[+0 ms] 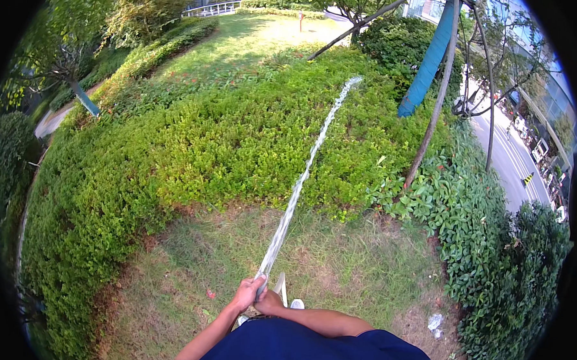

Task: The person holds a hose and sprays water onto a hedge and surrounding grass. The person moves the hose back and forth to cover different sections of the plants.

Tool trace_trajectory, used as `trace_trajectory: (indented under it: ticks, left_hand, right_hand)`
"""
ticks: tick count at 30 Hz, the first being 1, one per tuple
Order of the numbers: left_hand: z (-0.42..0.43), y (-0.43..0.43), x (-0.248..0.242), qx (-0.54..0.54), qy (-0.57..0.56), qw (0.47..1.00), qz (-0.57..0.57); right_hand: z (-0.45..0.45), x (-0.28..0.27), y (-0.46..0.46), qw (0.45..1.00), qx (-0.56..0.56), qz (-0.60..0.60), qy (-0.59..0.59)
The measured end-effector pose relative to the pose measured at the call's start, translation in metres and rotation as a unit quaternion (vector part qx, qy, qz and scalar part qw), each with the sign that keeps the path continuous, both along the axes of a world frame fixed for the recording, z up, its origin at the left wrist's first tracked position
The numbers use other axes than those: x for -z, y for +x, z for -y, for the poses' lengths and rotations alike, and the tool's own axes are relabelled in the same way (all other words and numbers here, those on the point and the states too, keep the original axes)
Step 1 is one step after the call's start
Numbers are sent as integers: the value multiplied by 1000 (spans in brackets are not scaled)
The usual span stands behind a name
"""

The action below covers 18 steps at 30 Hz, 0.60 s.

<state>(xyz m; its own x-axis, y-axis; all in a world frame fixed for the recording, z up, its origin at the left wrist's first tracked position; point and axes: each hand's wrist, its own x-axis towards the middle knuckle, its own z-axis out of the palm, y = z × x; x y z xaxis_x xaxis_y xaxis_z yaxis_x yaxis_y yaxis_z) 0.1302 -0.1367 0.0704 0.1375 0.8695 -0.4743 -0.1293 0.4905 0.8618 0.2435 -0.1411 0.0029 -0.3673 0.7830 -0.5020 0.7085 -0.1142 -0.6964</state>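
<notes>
My left hand [248, 293] is closed around the end of a hose [261, 290], its thumb lying near the mouth. Just below and to the right, my right hand [269, 303] is closed at the same hose; its fingers are mostly hidden. A jet of water [298, 183] leaves the hose and arcs forward over the low hedge [251, 144], breaking up near the far leaves. Beside my right hand stands a bent white strip [282, 287], which looks like a flat hose section. Its lower run is hidden behind my arm.
Patchy grass [333, 259] lies around my white shoes [297, 304]. Crumpled litter [435, 323] is at the right. A blue-wrapped tree trunk [428, 65] with wooden props [433, 121] rises from the hedge. Denser shrubs [511, 281] border the right side, with a road [504, 155] beyond.
</notes>
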Motion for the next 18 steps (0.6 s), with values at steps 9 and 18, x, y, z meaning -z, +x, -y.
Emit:
trace_trajectory:
  ticks: [9,18]
  left_hand:
    - [-4,3,-5,-9,-22,1000,-4]
    - [-11,11,-7,15,-29,999,-24]
  right_hand:
    - [1,-10,2,999,-21,-15,23]
    - [0,12,7,999,-17,-18,41]
